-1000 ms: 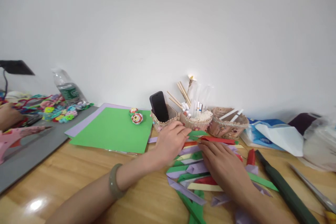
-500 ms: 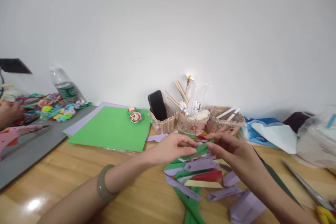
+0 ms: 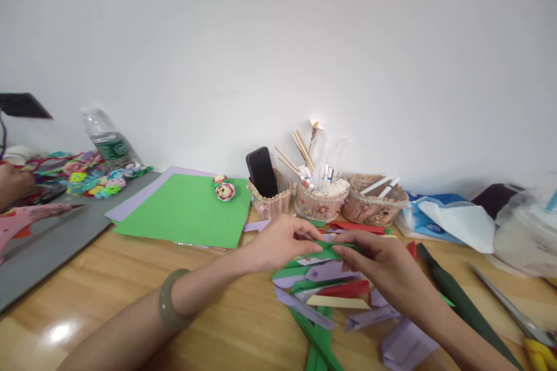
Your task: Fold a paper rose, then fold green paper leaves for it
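Between the fingertips of both hands is a folded green paper strip [image 3: 328, 250]. My left hand [image 3: 285, 242], with a ring and a bracelet on the wrist, pinches its left end. My right hand [image 3: 378, 252] pinches the strip from the right, its fingers covering that end. Under and around the hands lie several folded paper strips: a purple strip [image 3: 333, 271], a red strip [image 3: 348, 288], a cream strip [image 3: 337, 302] and a long green strip [image 3: 319, 339]. A wider folded purple piece [image 3: 409, 345] rests beside my right forearm.
Green sheets [image 3: 187, 208] bear two paper rosettes [image 3: 225, 191]. Behind stand a phone [image 3: 262, 171] and decorated holders [image 3: 322, 203]. Scissors [image 3: 513, 307] lie right, near a plastic cup [image 3: 522, 232]. At left are a bottle [image 3: 111, 148], a pink glue gun [image 3: 30, 220] and another person's hand [image 3: 15, 182].
My two hands have come closer together over the green strip. My right hand has shifted slightly left and down, and the strip now lies flatter.
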A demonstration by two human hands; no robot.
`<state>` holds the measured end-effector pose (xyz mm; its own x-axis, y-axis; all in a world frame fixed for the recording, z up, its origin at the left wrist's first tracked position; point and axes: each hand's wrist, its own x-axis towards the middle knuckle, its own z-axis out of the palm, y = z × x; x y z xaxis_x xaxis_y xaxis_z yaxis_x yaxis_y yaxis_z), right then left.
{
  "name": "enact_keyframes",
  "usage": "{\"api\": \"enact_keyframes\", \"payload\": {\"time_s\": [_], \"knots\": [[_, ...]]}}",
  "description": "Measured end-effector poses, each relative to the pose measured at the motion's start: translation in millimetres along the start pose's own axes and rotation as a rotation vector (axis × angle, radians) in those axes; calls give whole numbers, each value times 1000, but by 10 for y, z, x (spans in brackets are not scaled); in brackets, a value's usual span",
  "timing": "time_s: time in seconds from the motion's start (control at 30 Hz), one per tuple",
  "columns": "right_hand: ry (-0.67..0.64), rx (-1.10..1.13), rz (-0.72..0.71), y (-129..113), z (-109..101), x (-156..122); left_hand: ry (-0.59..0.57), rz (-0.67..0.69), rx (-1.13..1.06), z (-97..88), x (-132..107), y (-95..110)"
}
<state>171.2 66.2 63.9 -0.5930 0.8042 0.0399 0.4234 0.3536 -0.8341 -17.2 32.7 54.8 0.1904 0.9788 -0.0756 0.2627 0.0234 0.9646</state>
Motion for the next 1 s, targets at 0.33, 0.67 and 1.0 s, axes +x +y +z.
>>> {"api": "enact_keyframes", "payload": {"time_s": [0.33, 0.67, 1.0], "knots": [[53, 9, 51, 33, -133, 40, 74, 4, -35, -113, 31, 78], [92, -282, -152, 38, -216, 18, 216, 68, -45, -131, 34, 45], [206, -501, -79, 43, -164, 21, 223, 110, 23, 32, 64, -116]]}}
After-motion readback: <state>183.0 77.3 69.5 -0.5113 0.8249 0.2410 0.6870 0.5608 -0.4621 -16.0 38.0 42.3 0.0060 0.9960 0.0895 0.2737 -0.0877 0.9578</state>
